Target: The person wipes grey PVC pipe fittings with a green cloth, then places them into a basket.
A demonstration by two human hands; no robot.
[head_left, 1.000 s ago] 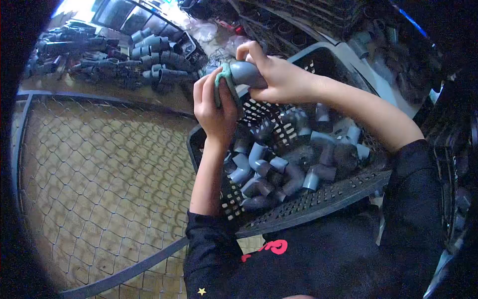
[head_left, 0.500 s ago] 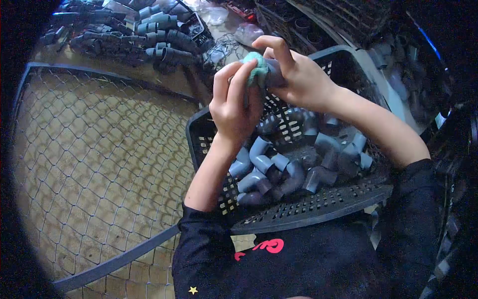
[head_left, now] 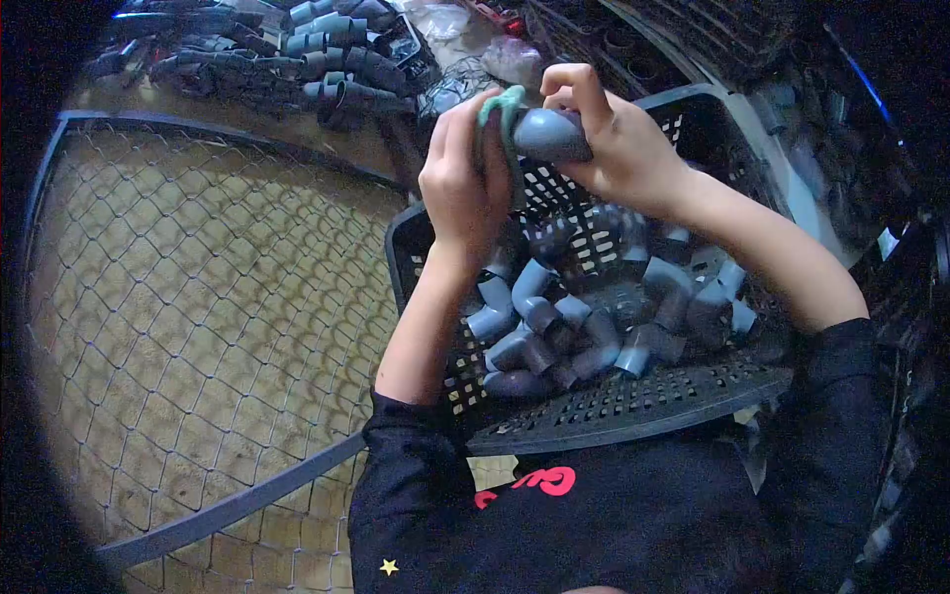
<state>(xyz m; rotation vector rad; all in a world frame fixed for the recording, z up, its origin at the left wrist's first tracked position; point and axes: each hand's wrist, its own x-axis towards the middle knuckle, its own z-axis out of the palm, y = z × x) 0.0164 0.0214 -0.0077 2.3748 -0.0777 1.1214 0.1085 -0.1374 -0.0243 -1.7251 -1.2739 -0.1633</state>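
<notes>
A grey plastic pipe elbow (head_left: pixel 550 135) is gripped in my right hand (head_left: pixel 625 158), its rounded bend facing me and the index finger crooked above it. My left hand (head_left: pixel 463 183) is closed around a green cloth (head_left: pixel 502 111), which sits right beside the elbow's left end. Both hands are raised over the far part of a black perforated plastic basket (head_left: pixel 633 428). Inside the basket lie many loose grey pipe elbows (head_left: pixel 534 295), jumbled at different angles.
To the left is a wire mesh panel (head_left: pixel 218 327) with a dark frame, above a tan floor. Piles of grey pipe fittings (head_left: pixel 336 64) lie at the back left. Clear plastic bags (head_left: pixel 513 59) rest behind the basket, and dark stacked racks (head_left: pixel 683 40) stand at the back right.
The left hand with the cloth has drawn slightly away from the elbow, so more of its bend shows. The right hand has shifted a little right, and the whole view has moved slightly.
</notes>
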